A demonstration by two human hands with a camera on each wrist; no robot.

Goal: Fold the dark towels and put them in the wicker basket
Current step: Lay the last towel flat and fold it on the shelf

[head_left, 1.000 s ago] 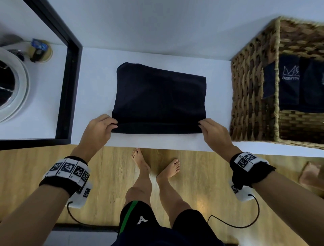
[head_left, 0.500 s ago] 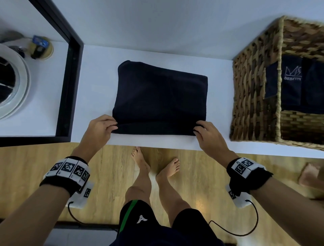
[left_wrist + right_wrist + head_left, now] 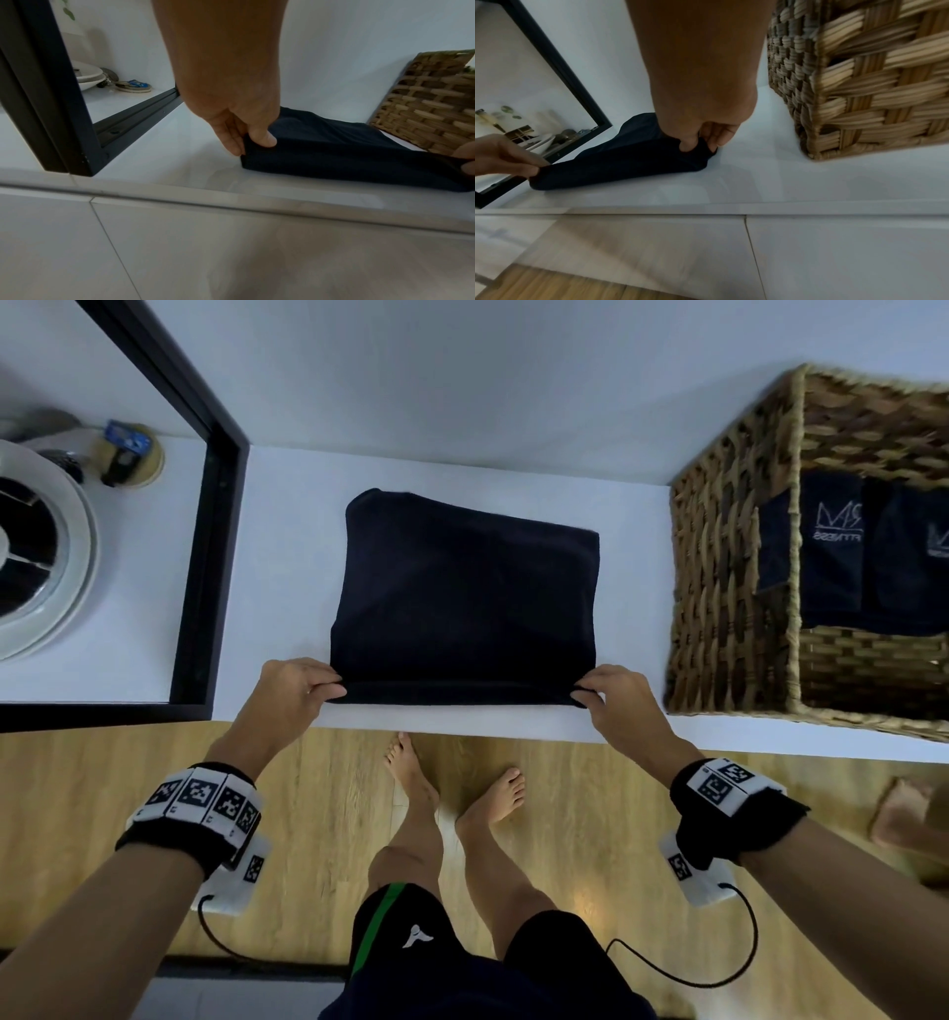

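A dark towel [image 3: 464, 598] lies folded flat on the white counter [image 3: 287, 516]. My left hand [image 3: 303, 683] pinches its near left corner [image 3: 253, 146] between thumb and fingers. At the near right corner [image 3: 700, 148] my right hand [image 3: 606, 695] pinches the same front edge. That edge is lifted slightly off the counter. The wicker basket [image 3: 729, 588] stands to the right, a little beyond my right hand, with folded dark towels [image 3: 842, 546] bearing a white logo inside.
A black-framed mirror [image 3: 210, 516] stands at the left of the counter, reflecting a white bowl [image 3: 41, 546] and small items. The counter's front edge [image 3: 462, 724] runs just under my hands. Wooden floor and bare feet [image 3: 411, 778] lie below.
Both hands have stayed at the towel's near corners. The right hand's fingers have curled tighter round its corner, and the front edge is gathered a little more.
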